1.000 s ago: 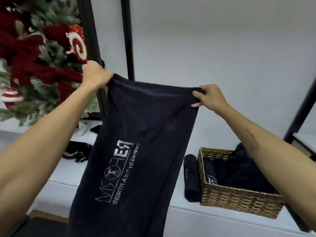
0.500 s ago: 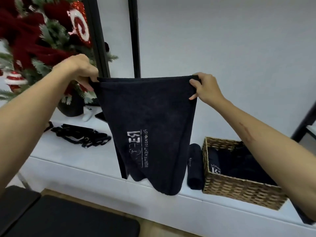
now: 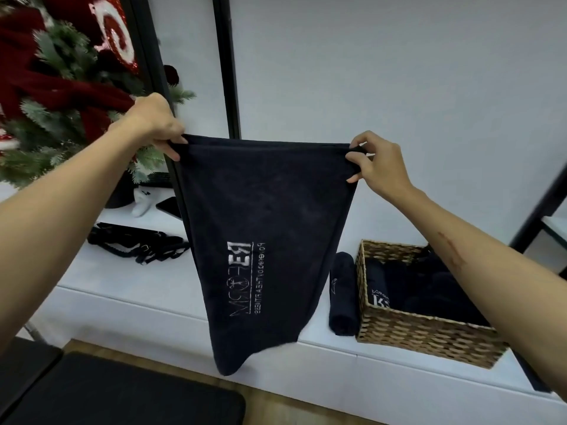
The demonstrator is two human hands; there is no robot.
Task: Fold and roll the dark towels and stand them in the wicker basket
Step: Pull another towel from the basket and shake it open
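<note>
A dark towel [image 3: 264, 216] with white mirrored lettering hangs doubled in the air in front of me. My left hand [image 3: 153, 124] grips its top left corner and my right hand [image 3: 377, 161] pinches its top right corner, both layers held together. The lower end hangs over the white shelf [image 3: 122, 280]. A wicker basket [image 3: 423, 335] stands on the shelf at the right, holding several dark rolled towels [image 3: 408, 283]. Another rolled dark towel [image 3: 343, 296] lies on the shelf just left of the basket.
A decorated Christmas tree [image 3: 58, 87] fills the upper left. Black straps [image 3: 138, 243], a white sock [image 3: 142, 200] and a phone [image 3: 170, 207] lie on the shelf at the left. Black posts [image 3: 227, 65] stand against the wall. A black padded bench [image 3: 122, 400] sits below.
The towel was hanging at full length, then its lower half was brought up so it hangs doubled. Both hands have lowered slightly and the towel's bottom has swung down and straightened.
</note>
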